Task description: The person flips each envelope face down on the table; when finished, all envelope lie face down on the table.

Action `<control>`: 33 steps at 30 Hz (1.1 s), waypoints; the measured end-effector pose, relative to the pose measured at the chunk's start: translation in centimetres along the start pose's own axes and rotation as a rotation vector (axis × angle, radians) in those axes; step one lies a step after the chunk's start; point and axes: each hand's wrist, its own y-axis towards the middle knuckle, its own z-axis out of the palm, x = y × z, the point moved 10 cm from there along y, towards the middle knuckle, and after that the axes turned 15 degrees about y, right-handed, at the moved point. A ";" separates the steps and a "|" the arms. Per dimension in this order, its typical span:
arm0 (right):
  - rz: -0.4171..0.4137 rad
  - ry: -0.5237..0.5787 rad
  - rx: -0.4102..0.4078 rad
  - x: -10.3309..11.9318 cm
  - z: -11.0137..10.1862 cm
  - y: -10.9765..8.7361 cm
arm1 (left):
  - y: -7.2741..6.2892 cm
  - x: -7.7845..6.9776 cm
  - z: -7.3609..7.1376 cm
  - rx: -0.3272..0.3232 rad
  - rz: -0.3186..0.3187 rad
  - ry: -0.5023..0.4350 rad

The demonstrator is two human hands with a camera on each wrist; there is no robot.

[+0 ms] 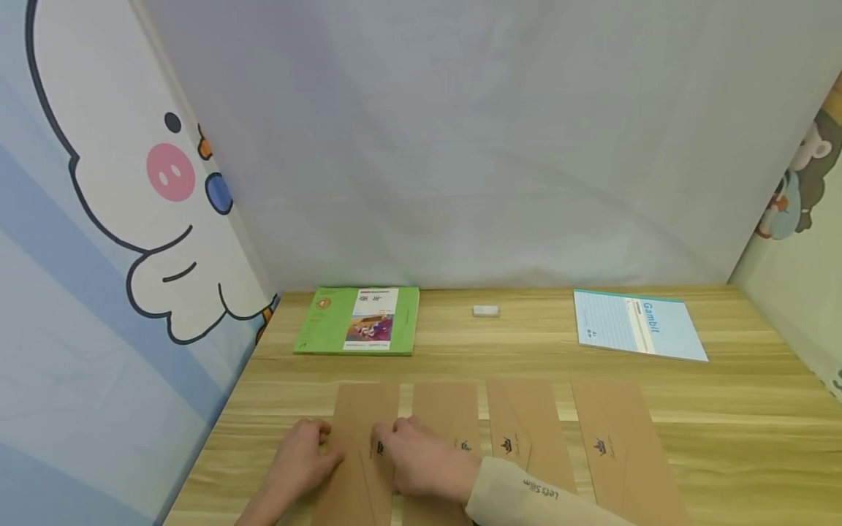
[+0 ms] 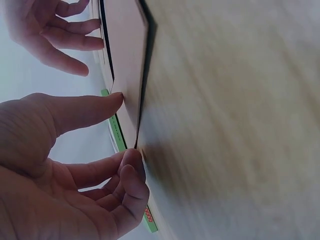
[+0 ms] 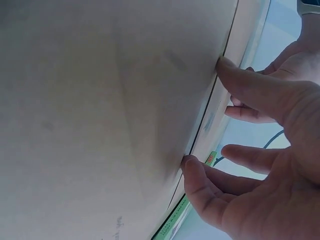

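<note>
Several brown kraft envelopes lie side by side. My left hand is at the left edge of the leftmost envelope; in the left wrist view the thumb touches it and the curled fingertips meet its edge. My right hand is over that envelope's right side and the second envelope. In the right wrist view its thumb and index fingertips touch an envelope edge, spaced apart along it. The third envelope and the fourth envelope lie to the right, untouched.
Behind the envelopes on the wooden table are a green book at left, a small white block in the middle and a pale blue Gambit notebook at right. A grey curtain hangs behind.
</note>
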 end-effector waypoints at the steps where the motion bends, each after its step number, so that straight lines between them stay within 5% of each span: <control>1: -0.001 0.002 0.000 0.0 0.0 0.0 | 0.0 0.0 0.0 -0.002 0.000 0.001; 23: 0.010 0.006 0.011 -0.2 -0.1 0.0 | -0.1 0.5 -0.4 -0.005 -0.054 -0.056; 33: 0.005 0.021 -0.009 -0.3 -0.1 -0.1 | -0.4 0.2 -1.7 -0.031 -0.041 -0.197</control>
